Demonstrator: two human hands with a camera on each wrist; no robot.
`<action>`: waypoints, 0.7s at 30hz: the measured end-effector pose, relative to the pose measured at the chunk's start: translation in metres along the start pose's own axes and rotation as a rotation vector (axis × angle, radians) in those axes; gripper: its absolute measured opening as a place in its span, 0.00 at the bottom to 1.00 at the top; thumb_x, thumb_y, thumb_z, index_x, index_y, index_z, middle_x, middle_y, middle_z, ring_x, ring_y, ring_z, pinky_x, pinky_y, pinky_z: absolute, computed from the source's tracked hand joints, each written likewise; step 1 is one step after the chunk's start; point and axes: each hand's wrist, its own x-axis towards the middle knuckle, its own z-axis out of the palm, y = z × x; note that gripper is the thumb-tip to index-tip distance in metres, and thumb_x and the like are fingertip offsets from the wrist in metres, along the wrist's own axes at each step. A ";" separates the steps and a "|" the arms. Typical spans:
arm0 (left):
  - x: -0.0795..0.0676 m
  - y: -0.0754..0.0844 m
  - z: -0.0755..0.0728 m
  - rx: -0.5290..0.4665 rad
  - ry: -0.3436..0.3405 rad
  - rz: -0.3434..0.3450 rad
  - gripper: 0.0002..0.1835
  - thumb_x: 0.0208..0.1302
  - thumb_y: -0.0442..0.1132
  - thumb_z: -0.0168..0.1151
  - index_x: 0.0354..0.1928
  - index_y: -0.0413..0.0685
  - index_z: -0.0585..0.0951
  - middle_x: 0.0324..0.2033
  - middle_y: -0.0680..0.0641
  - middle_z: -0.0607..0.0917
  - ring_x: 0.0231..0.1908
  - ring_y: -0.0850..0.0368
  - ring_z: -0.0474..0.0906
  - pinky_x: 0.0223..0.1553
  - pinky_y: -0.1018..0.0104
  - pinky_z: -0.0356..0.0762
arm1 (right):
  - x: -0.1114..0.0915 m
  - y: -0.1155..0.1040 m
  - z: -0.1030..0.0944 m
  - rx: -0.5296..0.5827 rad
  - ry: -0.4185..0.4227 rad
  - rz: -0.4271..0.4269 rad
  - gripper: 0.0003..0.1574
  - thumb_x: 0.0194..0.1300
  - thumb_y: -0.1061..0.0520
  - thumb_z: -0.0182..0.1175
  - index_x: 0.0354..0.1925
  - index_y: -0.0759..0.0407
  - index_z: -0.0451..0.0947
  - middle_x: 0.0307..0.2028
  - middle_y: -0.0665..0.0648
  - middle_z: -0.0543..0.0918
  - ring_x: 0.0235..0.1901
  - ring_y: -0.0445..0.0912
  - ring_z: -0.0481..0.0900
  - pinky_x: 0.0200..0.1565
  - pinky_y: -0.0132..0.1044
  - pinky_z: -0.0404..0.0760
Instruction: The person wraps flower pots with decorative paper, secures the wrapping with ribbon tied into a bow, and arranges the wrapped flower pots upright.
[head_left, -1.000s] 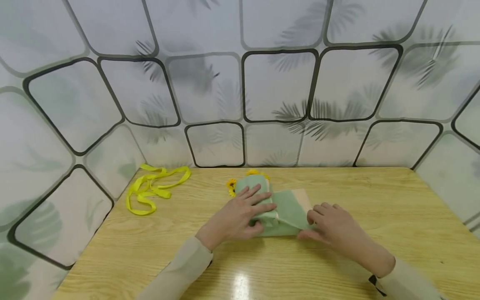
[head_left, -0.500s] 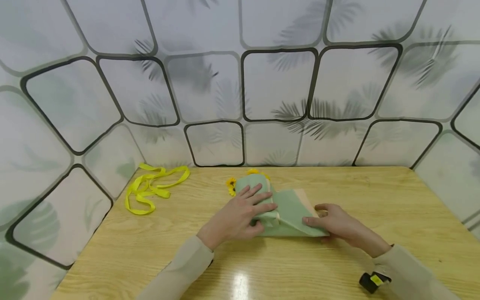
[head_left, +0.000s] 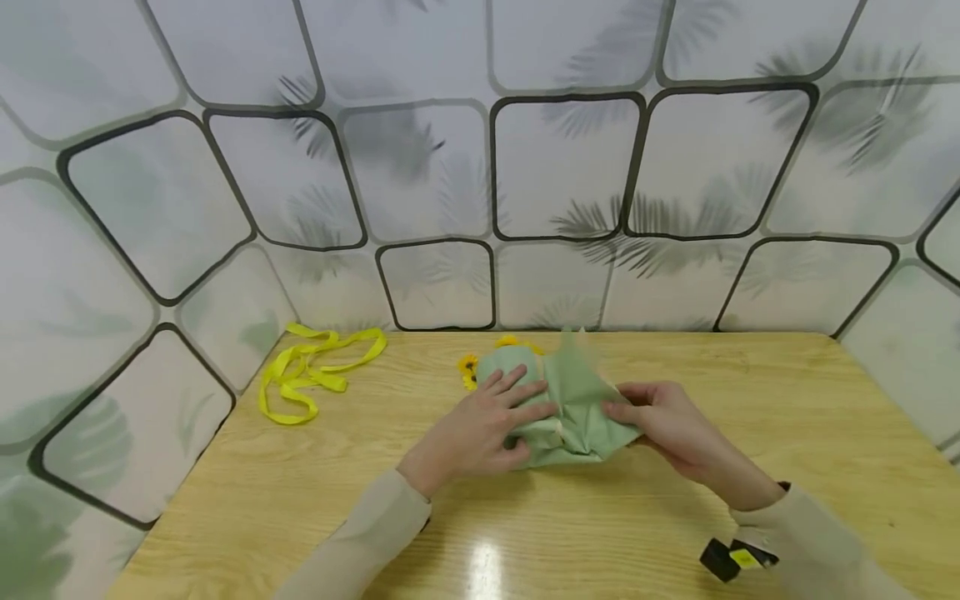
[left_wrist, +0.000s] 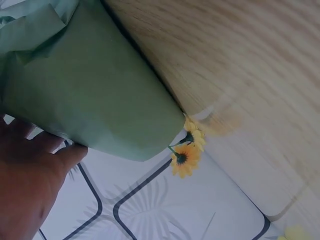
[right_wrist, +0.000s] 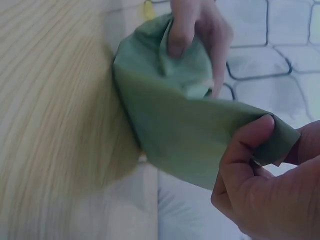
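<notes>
A bouquet in green wrapping paper (head_left: 576, 414) lies on the wooden table, with yellow flowers (left_wrist: 184, 157) poking out at its far end. My left hand (head_left: 480, 427) rests across the wrapped part, fingers spread and straight. On the right, my right hand (head_left: 675, 429) pinches the loose edge of the paper between thumb and fingers. In the right wrist view, this sheet (right_wrist: 185, 130) is lifted and stretches from the bundle to the right hand (right_wrist: 270, 185). The flower stems are mostly hidden inside the wrapping.
A loose yellow ribbon (head_left: 300, 375) lies tangled at the table's back left. Patterned fabric (head_left: 558, 167) stands as a wall behind and beside the table (head_left: 765, 400). A small black device (head_left: 731, 558) hangs by the right sleeve.
My right hand has taken the paper's right edge and raised it inward, so the sheet now creases and stands up beside the bundle. The left hand stays on the bundle.
</notes>
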 end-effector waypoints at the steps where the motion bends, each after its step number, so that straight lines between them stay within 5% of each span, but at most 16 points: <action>1: 0.000 0.000 0.000 0.002 -0.001 0.005 0.30 0.65 0.45 0.58 0.72 0.59 0.74 0.73 0.45 0.72 0.77 0.38 0.60 0.75 0.40 0.61 | 0.000 -0.004 0.005 -0.002 -0.001 -0.014 0.35 0.74 0.59 0.59 0.70 0.80 0.63 0.46 0.55 0.87 0.39 0.38 0.87 0.40 0.33 0.88; 8: -0.003 0.002 0.002 0.009 0.010 -0.026 0.33 0.63 0.44 0.58 0.73 0.58 0.72 0.75 0.46 0.69 0.78 0.38 0.57 0.74 0.36 0.60 | 0.000 -0.022 0.023 -0.099 0.063 -0.052 0.30 0.75 0.53 0.60 0.63 0.74 0.75 0.40 0.52 0.89 0.30 0.38 0.84 0.31 0.34 0.84; 14: -0.003 0.004 0.002 -0.068 0.050 -0.112 0.31 0.58 0.45 0.60 0.64 0.47 0.69 0.76 0.50 0.69 0.79 0.43 0.56 0.75 0.42 0.62 | -0.001 -0.026 0.029 -0.159 0.142 -0.078 0.27 0.77 0.50 0.58 0.59 0.71 0.80 0.46 0.60 0.89 0.36 0.39 0.85 0.37 0.34 0.85; 21: -0.004 0.005 0.002 -0.037 0.152 -0.051 0.26 0.58 0.44 0.67 0.59 0.50 0.77 0.64 0.46 0.78 0.65 0.44 0.71 0.65 0.47 0.72 | -0.007 -0.026 0.038 -0.410 0.276 -0.206 0.19 0.74 0.46 0.61 0.40 0.59 0.88 0.29 0.53 0.86 0.27 0.41 0.75 0.27 0.33 0.74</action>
